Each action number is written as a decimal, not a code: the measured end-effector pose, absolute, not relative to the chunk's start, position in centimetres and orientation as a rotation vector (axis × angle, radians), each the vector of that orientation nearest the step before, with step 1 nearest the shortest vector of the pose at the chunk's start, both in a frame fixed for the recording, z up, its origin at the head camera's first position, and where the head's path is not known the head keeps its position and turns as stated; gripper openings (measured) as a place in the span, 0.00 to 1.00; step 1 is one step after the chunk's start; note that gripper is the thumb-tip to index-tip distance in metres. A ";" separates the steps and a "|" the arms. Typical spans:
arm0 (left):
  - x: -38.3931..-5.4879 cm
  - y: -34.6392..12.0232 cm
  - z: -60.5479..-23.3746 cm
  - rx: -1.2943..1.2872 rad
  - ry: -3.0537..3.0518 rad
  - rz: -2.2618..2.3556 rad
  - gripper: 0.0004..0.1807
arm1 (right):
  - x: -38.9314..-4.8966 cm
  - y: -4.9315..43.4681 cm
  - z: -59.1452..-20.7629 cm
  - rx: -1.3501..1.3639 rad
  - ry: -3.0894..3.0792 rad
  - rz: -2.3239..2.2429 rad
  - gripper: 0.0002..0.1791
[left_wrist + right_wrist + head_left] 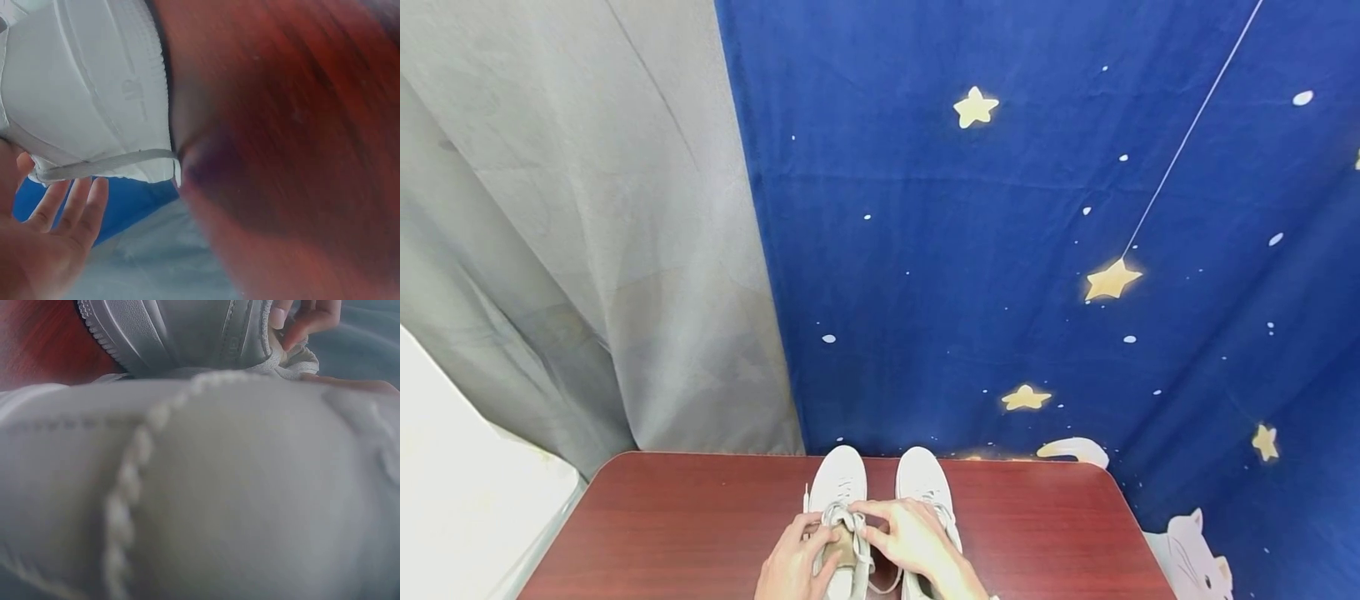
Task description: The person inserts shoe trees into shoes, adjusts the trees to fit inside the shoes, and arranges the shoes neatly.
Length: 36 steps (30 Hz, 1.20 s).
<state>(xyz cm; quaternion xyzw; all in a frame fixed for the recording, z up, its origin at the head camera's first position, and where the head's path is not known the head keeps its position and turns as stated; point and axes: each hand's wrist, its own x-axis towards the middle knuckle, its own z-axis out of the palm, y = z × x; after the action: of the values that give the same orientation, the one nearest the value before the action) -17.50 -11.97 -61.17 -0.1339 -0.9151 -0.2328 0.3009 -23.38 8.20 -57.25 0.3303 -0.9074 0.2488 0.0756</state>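
Two white sneakers stand side by side, toes pointing away, on a red-brown table. At the left sneaker [837,473], my left hand [792,560] comes from the left, thumb and index finger pinching at the shoelace [844,510] by the tan opening; its other fingers [75,206] extend past the shoe in the left wrist view. My right hand [912,533] reaches across the right sneaker [921,473], index finger and thumb at the same lace. The right sneaker fills most of the right wrist view, hiding much of the right hand. A loose lace end [112,164] hangs along the left sneaker's side.
The table [700,517] has rounded far corners. Behind it hang a grey curtain [647,292] on the left and a blue curtain [910,275] with stars on the right. A white surface [467,483] lies at the far left.
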 end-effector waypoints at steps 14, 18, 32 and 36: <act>-16.9 -12.7 -61.9 -0.386 -2.430 -0.726 0.18 | -23.2 8.2 -57.7 1.054 -2.588 0.673 0.25; -17.0 -12.8 -61.8 -0.396 -2.424 -0.709 0.18 | -23.2 8.4 -57.7 1.098 -2.536 0.632 0.26; -18.3 -14.6 -60.8 -0.578 -2.270 -0.790 0.34 | -22.8 11.1 -56.4 1.075 -2.457 0.578 0.33; -18.3 -14.9 -60.9 -0.551 -2.319 -0.770 0.36 | -23.0 12.4 -56.9 1.059 -2.471 0.526 0.36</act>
<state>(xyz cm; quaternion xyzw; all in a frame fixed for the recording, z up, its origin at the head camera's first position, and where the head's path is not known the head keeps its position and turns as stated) -18.29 -14.89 -60.91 -0.2090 -0.8792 -0.2919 0.3131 -22.97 12.36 -56.91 0.3787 -0.8840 0.1880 0.1997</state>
